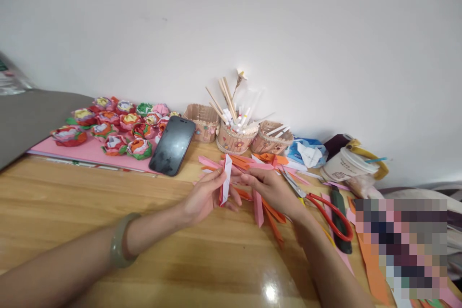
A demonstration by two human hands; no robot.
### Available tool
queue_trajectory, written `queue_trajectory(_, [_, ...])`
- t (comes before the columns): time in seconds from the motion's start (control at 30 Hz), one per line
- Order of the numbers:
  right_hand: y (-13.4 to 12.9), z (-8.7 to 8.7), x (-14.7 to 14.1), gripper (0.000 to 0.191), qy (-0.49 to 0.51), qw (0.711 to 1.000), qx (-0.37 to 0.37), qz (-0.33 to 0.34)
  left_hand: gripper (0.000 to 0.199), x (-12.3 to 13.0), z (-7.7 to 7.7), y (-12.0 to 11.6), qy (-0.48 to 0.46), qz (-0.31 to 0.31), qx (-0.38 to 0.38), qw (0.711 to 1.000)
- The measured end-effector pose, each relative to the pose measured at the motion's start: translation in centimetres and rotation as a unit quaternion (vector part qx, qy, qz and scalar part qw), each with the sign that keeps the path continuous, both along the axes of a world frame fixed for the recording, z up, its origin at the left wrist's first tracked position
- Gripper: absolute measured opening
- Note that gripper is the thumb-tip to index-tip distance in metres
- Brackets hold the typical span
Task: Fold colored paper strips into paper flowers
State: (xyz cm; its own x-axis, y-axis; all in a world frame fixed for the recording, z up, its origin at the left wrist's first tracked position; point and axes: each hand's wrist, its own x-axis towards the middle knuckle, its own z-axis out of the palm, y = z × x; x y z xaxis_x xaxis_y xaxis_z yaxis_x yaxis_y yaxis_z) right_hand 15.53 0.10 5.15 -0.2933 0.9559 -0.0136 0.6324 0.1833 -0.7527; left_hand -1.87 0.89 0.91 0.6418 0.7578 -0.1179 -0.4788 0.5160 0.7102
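Observation:
In the head view, my left hand [205,191] grips a small stack of folded paper strips [225,180], white on the face with red along one edge. The stack stands nearly upright between thumb and fingers. Just to its right is my right hand [269,186], thumb and forefinger pinched together; whatever they hold, if anything, is too small to make out. Beneath and behind the hands, loose folded strips [259,208] in pink and orange spread over the wooden table [144,240].
Red-handled scissors [332,211] and a dark cutter [338,221] lie right of my right hand. Behind stand a basket of sticks and pens [236,139], another basket [201,120] and a paper cup [348,166]. A phone [172,145] leans beside several paper flowers [115,144].

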Motion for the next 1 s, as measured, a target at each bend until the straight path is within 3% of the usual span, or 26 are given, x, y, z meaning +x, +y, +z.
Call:
queue_trajectory(0.13, [0.5,0.7,2.6,0.040,0.010,0.996,0.053,-0.073,0.025,-0.2,0.2,0.2,0.035,0.051,0.013,0.998])
queue_trajectory(0.2, [1.0,0.5,4.5,0.039,0.017,0.981,0.097,-0.166,0.022,-0.4,0.4,0.5,0.046,0.080,0.010,0.996])
queue_trajectory(0.27, [1.5,0.1,6.7,0.038,-0.006,0.952,0.133,-0.275,0.020,-0.6,0.7,0.8,0.049,0.092,-0.002,0.995])
queue_trajectory(0.33, [1.8,-0.4,8.8,0.041,-0.088,0.903,0.173,-0.382,0.019,-0.9,0.9,1.1,0.053,0.092,-0.012,0.994])
queue_trajectory(0.4, [1.7,-0.6,10.1,0.037,-0.124,0.878,0.192,-0.420,0.019,-1.2,1.0,1.1,0.069,0.079,-0.006,0.994])
queue_trajectory(0.47, [1.4,-0.3,10.1,0.053,-0.205,0.838,0.235,-0.447,0.021,-1.5,1.1,1.0,0.103,0.047,0.018,0.993])
queue_trajectory(0.5, [1.1,0.0,9.5,0.057,-0.245,0.825,0.255,-0.440,0.021,-1.7,1.2,0.8,0.122,0.029,0.025,0.992])
queue_trajectory(0.57, [0.5,0.7,7.4,0.043,-0.254,0.847,0.286,-0.369,0.022,-2.0,1.2,0.5,0.154,-0.003,0.037,0.987])
queue_trajectory(0.63, [-0.2,1.2,4.4,0.032,-0.174,0.915,0.287,-0.223,0.026,-2.2,1.3,0.1,0.177,-0.033,0.049,0.982])
queue_trajectory(0.7, [-1.1,1.1,1.4,0.035,-0.071,0.964,0.243,-0.081,0.029,-2.2,1.2,-0.2,0.189,-0.053,0.063,0.979])
queue_trajectory(0.77, [-2.0,0.3,-1.1,0.050,0.003,0.981,0.192,-0.007,0.029,-2.1,1.1,-0.5,0.193,-0.052,0.075,0.977])
queue_trajectory(0.83, [-2.7,-0.7,-2.7,0.083,0.023,0.987,0.149,0.052,0.029,-1.9,1.0,-0.7,0.188,-0.036,0.079,0.978])
queue_trajectory(0.9, [-3.1,-1.8,-3.6,0.110,0.015,0.988,0.126,0.083,0.030,-1.7,1.0,-0.9,0.173,-0.019,0.069,0.982])
queue_trajectory(1.0, [-3.0,-3.0,-4.2,0.130,-0.010,0.988,0.125,0.088,0.031,-1.3,1.1,-1.0,0.146,-0.010,0.037,0.989])
